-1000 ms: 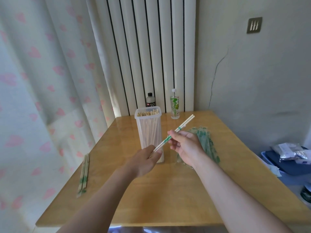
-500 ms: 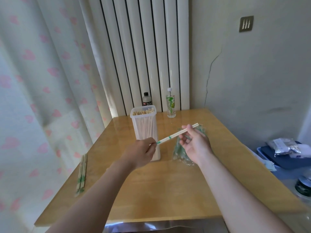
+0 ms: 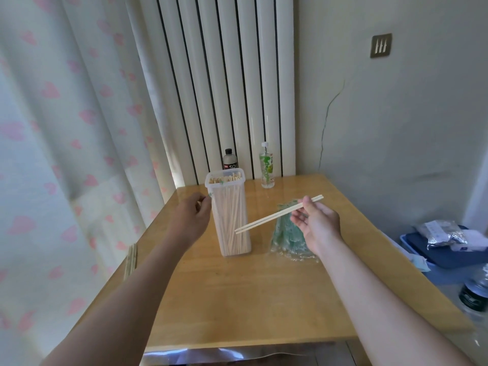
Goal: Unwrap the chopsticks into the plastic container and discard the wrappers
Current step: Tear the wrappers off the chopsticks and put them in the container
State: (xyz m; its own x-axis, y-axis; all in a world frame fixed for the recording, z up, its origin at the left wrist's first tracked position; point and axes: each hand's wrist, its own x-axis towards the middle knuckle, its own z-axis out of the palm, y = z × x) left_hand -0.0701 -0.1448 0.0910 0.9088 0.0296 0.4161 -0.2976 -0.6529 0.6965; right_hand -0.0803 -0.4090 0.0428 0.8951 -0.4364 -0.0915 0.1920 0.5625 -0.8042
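Since half a second ago the two hands have drawn apart and the sleeve has come off the pair. The left hand (image 3: pixel 194 215) has gone to the left of the plastic container (image 3: pixel 232 207), its fingertips pinched on what appears to be the stripped wrapper (image 3: pixel 210 195); only a small green-printed scrap of it shows.

The right hand (image 3: pixel 314 223) pinches the bare chopsticks (image 3: pixel 272 217) between thumb and fingers, close to their upper-right end. The pair is held off the table (image 3: pixel 237 299).

Long axis: it runs from the grip down and to the left, nearly level, with the free tips in front of the container's lower wall. Whether the tips touch the wall cannot be told.

The container's open mouth lies above and to the left of the grip, well above the tips. It is already packed with upright sticks.

Judgement: the right hand is the nearer for the drop. The pair must be raised and tipped upright, tips down, over the rim.

A heap of green-printed wrappers (image 3: pixel 287 233) lies on the table just below the right hand. Wrapped chopsticks (image 3: pixel 131 260) lie at the table's left edge.
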